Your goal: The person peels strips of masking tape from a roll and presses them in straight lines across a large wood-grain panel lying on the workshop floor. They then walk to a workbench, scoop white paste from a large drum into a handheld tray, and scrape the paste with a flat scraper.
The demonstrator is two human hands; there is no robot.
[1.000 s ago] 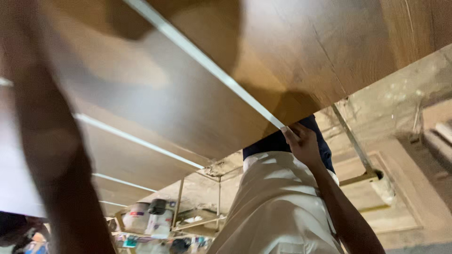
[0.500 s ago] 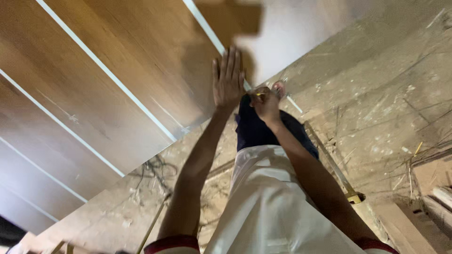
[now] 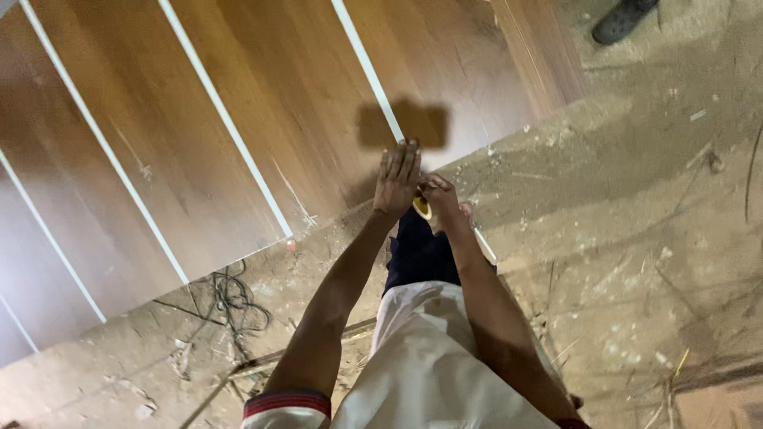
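From my remote seat I saw the left hand (image 3: pixel 397 179) spread flat, fingers together and released, palm pressed on the lower edge of the wood-grain laminate panel (image 3: pixel 262 119) that filled the upper left of the frame; I judged that flat press was there to keep the board steady at its edge. Right beside it, at centre frame, the right hand (image 3: pixel 442 202) was curled in a pinch around a small yellowish item (image 3: pixel 422 208), too small for me to name, held right against the panel's edge where one of the white strips (image 3: pixel 367 71) ended. Several such strips ran in parallel diagonals across the board, splitting it into bands. The panel lay over a dusty, debris-strewn floor (image 3: pixel 636 238), and a tangle of dark wire (image 3: pixel 230 298) sat in the lower left just below the board's edge. A dark shoe (image 3: pixel 624 20) belonging to someone else showed at the upper right, well apart from the hands.
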